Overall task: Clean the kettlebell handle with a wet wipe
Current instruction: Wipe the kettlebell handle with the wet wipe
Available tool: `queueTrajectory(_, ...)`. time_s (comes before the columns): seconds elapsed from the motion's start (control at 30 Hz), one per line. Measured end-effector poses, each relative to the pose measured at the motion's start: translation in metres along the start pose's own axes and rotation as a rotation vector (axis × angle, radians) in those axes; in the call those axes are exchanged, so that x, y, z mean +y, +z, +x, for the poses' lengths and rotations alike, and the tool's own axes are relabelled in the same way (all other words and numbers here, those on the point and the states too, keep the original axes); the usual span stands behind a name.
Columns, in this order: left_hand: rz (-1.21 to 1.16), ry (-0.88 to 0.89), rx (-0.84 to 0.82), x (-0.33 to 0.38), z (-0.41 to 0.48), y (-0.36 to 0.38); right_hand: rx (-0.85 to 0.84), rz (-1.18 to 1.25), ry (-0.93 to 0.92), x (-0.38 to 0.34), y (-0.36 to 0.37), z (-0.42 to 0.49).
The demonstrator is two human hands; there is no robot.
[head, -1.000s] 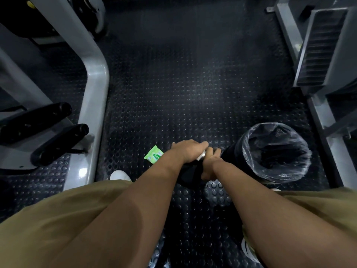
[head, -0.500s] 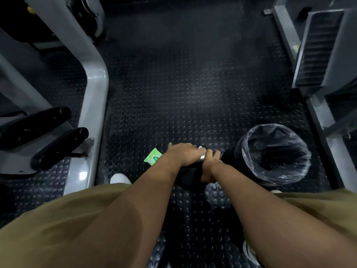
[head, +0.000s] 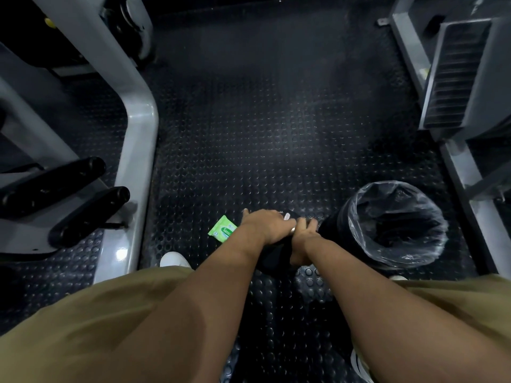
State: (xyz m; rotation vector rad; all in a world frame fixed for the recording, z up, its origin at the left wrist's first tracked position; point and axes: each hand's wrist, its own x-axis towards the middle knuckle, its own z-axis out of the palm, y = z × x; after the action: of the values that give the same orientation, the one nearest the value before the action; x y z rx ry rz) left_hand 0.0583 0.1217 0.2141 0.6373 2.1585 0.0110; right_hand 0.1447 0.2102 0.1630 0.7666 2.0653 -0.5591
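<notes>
A black kettlebell [head: 272, 259] stands on the floor between my knees, mostly hidden by my hands. A short stretch of its silver handle [head: 292, 230] shows between them. My left hand [head: 266, 225] is curled over the top of the handle, and a white bit of wet wipe [head: 286, 216] sticks out past its fingers. Right beside it, touching it, my right hand [head: 302, 237] grips the handle's right side. A green wet wipe pack [head: 223, 232] lies flat on the floor just left of my left hand.
A black bin with a clear liner [head: 392, 225] stands close on the right of the kettlebell. A grey machine frame [head: 138, 150] with black padded rollers [head: 88, 214] borders the left. Another grey machine [head: 464, 78] lines the right. Studded rubber flooring [head: 262, 134] stretches ahead.
My left hand has shifted slightly along the handle, and the white wipe now peeks out past its fingers. My right hand keeps its grip.
</notes>
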Motion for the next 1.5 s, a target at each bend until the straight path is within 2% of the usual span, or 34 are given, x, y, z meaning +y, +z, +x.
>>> queueTrajectory(0.2,-0.103,0.067,-0.006,0.014,-0.005,0.003,0.011,0.027,-0.016,0.002,-0.001,-0.001)
queueTrajectory(0.5,0.036,-0.074,0.008,-0.019,0.006,0.000,0.027,-0.005,0.017,-0.001,0.002,0.001)
queueTrajectory(0.7,-0.015,0.057,-0.006,0.015,-0.005,0.000,0.000,0.010,-0.034,0.002,0.002,0.006)
queueTrajectory(0.87,-0.031,0.149,0.100,-0.003,0.000,0.007,0.039,0.015,-0.006,0.002,0.003,0.005)
queueTrajectory(1.07,-0.022,0.121,0.356,-0.010,-0.004,0.023,0.060,-0.010,0.013,0.001,0.005,0.003)
queueTrajectory(1.13,-0.190,0.091,0.516,-0.016,-0.010,0.039,0.065,-0.016,0.009,0.001,0.006,0.003)
queueTrajectory(1.2,-0.475,0.018,0.668,-0.021,-0.018,0.057,0.074,-0.010,0.008,0.001,0.006,0.003)
queueTrajectory(1.27,-0.812,-0.176,0.740,-0.019,-0.028,0.073,0.090,0.004,-0.008,0.002,0.007,0.004)
queueTrajectory(1.33,-1.186,-0.412,0.720,-0.013,-0.035,0.087,0.088,0.030,-0.041,0.005,0.008,0.004)
queueTrajectory(1.4,-1.461,-0.585,0.690,-0.010,-0.036,0.102,0.090,0.050,-0.069,0.008,0.009,0.004)
queueTrajectory(1.43,-1.534,-0.639,0.685,-0.009,-0.036,0.108,0.094,0.049,-0.076,0.008,0.009,0.004)
queueTrajectory(1.5,-1.525,-0.694,0.671,-0.009,-0.037,0.110,0.096,0.050,-0.087,0.008,0.010,0.005)
